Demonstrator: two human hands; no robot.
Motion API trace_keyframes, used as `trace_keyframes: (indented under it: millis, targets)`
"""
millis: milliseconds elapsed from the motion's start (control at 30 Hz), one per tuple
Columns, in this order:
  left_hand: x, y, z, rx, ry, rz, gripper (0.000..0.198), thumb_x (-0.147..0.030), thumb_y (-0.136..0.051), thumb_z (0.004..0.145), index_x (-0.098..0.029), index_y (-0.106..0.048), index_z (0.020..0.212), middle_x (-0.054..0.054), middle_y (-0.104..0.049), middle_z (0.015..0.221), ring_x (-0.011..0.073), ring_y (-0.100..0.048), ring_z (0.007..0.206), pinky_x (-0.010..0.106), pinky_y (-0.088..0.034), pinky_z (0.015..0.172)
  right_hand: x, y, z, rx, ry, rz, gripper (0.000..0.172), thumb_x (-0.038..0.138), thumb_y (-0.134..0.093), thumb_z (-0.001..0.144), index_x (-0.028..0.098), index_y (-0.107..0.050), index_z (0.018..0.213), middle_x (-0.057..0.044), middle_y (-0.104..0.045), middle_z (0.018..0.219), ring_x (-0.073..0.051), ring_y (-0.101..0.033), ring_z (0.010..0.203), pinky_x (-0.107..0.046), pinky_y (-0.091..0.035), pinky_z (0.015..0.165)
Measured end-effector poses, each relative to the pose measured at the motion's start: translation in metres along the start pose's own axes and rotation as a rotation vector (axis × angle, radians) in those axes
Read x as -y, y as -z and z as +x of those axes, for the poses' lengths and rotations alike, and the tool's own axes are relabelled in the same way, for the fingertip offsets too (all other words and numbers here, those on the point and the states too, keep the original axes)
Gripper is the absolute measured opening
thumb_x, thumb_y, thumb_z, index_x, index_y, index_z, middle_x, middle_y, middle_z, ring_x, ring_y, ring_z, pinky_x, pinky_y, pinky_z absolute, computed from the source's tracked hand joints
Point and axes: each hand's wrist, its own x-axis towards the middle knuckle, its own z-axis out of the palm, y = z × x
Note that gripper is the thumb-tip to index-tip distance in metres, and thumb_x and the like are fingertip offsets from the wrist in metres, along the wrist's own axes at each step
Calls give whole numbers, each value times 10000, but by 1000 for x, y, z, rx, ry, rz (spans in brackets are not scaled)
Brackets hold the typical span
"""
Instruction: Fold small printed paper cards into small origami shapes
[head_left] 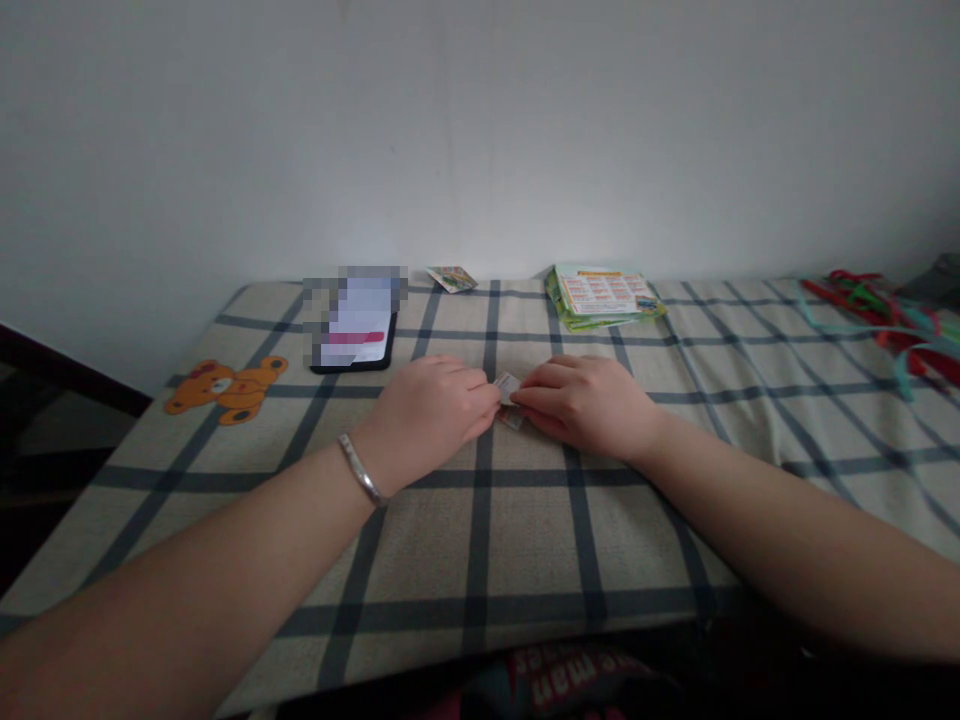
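Observation:
A small, pale, folded piece of paper lies at the middle of the table, low over the checked cloth. My left hand, with a silver bangle at its wrist, pinches the paper's left edge between closed fingers. From the other side, my right hand holds its right edge with the fingertips together. Both sets of fingers cover much of the paper, so its full shape is hidden.
A phone with a lit screen lies back left, near a bear-shaped cutout. Against the wall are a small folded paper and a stack of printed sheets. Coloured ribbons lie far right on the checked tablecloth.

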Motion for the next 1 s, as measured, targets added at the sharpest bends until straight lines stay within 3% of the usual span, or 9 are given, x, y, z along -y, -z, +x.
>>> trace_keyframes:
  millis: [233,433,567,1000]
  targets:
    - [3,-5,0,-20,-63,-71,213,-261,-512,917,-181,-673,803,38,-647,792,204,-601,802,364,-493,761,-1,2,-1,-4,-68,65,200,287,-510,925,207,-693,924,-30,-671,863,-161,-580,763,-289,-349,634]
    - [2,-8,0,-34,-120,-212,170,-261,-557,907,-186,-705,941,47,-681,996,198,-610,959,372,-502,866,-13,7,-7,16,7,299,148,240,-551,894,212,-694,920,-26,-691,962,-147,-599,830,-266,-413,699]
    - [1,-8,-1,-23,-113,-256,165,-245,-563,904,-184,-701,972,43,-687,1036,204,-607,1019,389,-496,913,-17,10,-8,46,28,397,159,242,-541,906,200,-695,915,-22,-690,925,-145,-601,831,-267,-439,746]
    - [5,-6,0,63,-79,-400,185,-236,-540,919,-198,-716,966,43,-673,1094,191,-603,1032,374,-492,936,-15,15,-9,71,-63,220,160,250,-534,868,205,-685,838,-14,-609,776,-138,-531,703,-277,-329,617]
